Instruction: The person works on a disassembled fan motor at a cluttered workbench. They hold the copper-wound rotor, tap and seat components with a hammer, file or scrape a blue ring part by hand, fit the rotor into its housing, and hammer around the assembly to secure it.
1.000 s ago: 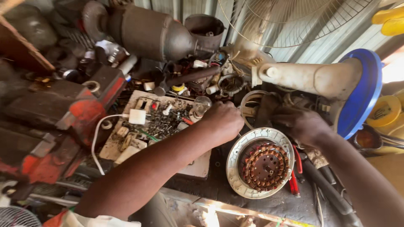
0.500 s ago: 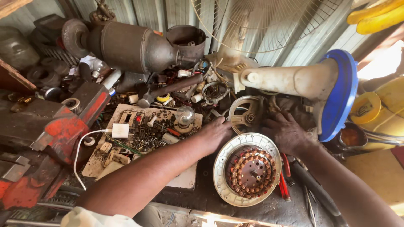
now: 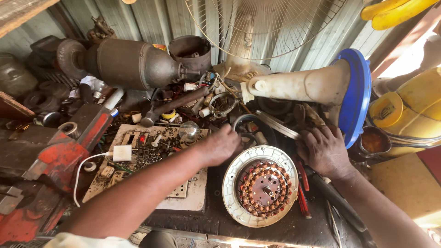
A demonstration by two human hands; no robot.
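Your 2 hands are down among the clutter at the back of the bench, just above the stator (image 3: 263, 187). That stator lies flat near the bench's front edge, a white ring around a circle of copper coils (image 3: 250, 183) with a short shaft (image 3: 268, 190) poking up at its centre.

Your left hand (image 3: 223, 144) is curled, knuckles up, fingers tucked down over the parts just beyond the ring's upper left rim; you cannot tell from here whether it pinches anything. Your right hand (image 3: 325, 148) lies with fingers loosely together and bent, fingertips on a grey ring (image 3: 280, 125) that leans against the junk under the fan base (image 3: 303, 85). Whether it grips that ring or only rests on it is not clear.

By the look of it, the stator is heavy for its size, stiff, all iron and copper. Take it by the white rim, 1 hand each side, where the edge gives a firm hold. Keep your fingers off the coils: the fine wire and its varnish will likely scratch or snap. The shaft looks too short and smooth to lift by.

Red pliers (image 3: 303, 190) lie touching the stator's right edge. A red vise (image 3: 59, 158) sits well to the left, a tray of small parts (image 3: 151, 147) between.
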